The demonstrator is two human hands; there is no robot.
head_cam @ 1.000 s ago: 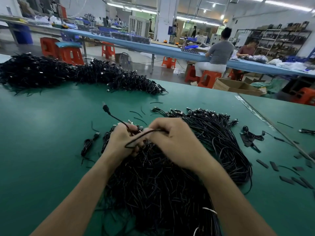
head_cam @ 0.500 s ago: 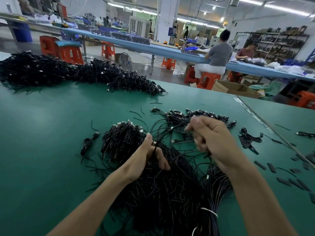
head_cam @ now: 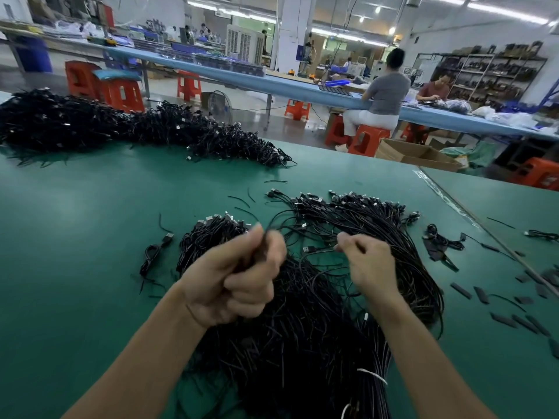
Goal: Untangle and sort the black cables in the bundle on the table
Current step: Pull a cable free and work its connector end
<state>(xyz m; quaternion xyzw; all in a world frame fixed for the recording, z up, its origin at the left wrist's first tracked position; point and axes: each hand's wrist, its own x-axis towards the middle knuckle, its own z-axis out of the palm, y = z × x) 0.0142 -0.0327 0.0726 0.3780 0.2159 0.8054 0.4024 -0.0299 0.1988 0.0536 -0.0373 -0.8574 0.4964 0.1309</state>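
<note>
Our left hand [head_cam: 230, 279] pinches a thin black cable [head_cam: 262, 247] between thumb and curled fingers [head_cam: 276, 246]. Our right hand [head_cam: 370, 264], alongside, pinches a plug-ended strand [head_cam: 320, 250]. The tangled black cable bundle [head_cam: 302, 343] lies just beneath both on the green worktop [head_cam: 75, 252], its strands running away from us.

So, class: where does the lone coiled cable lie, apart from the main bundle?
In the head view the coiled cable lies on the green table, just left of the bundle and the left hand.
</note>
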